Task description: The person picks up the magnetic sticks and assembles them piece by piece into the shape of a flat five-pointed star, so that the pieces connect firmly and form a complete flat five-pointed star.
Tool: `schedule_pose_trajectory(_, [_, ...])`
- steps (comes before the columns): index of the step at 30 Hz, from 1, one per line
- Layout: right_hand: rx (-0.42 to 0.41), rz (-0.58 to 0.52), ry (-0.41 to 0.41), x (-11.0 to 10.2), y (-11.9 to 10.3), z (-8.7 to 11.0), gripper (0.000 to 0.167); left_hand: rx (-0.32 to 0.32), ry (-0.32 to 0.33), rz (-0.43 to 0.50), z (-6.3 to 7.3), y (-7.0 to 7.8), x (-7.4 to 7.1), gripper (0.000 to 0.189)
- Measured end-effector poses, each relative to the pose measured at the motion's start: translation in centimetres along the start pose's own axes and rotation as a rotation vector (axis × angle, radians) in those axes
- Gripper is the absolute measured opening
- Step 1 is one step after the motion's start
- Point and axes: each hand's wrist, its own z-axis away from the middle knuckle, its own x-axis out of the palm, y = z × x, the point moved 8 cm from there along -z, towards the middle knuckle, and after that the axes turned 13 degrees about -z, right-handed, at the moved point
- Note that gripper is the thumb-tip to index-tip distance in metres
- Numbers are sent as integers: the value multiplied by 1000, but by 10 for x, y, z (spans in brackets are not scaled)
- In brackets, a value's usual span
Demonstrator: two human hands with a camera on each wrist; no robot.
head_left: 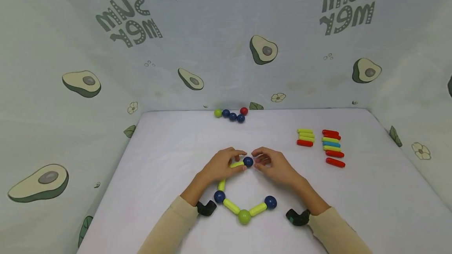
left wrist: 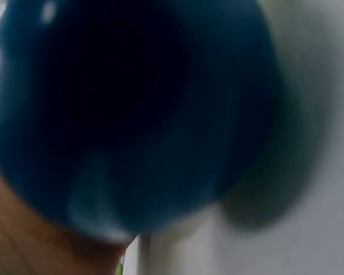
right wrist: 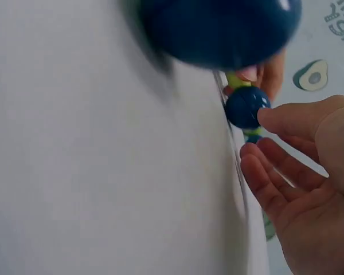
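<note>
My left hand [head_left: 225,164] pinches a yellow-green rod [head_left: 237,164] with a dark blue ball [head_left: 248,162] at its right end. Just right of that ball is my right hand [head_left: 277,166], its fingers loosely bent around nothing. In the right wrist view its thumb [right wrist: 298,119] overlaps the ball [right wrist: 245,107]; whether they touch, I cannot tell. Nearer me, another rod [head_left: 221,185], a blue ball [head_left: 219,196], a rod [head_left: 231,206], a green ball [head_left: 244,216], a rod [head_left: 258,209] and a blue ball [head_left: 270,202] form a curved chain. A blurred blue ball [left wrist: 137,114] fills the left wrist view.
Along the white table's [head_left: 169,140] back edge sit a green ball [head_left: 217,113], several blue balls [head_left: 232,117] and a red ball [head_left: 244,111]. Two stacks of coloured rods [head_left: 305,136] [head_left: 332,144] lie at the right. A printed cloth [head_left: 219,30] hangs behind.
</note>
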Motion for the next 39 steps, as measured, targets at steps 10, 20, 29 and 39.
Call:
schedule_pose_trajectory(10, [98,258,310,-103,26,28,38,-55,24,-79,5,-2,-6,39])
schedule_pose_trajectory(20, [208,389,258,-125,45,34,53,-223,71,-23,10,-27,-14,37])
schedule_pose_trajectory(29, [172,446,273,-121,45,32,37,-173,48,39,11,-34,-12,36])
schedule_pose_trajectory(39, [174,358,199,-91,41,27,33,-116,-5,126,10,-29,-5,39])
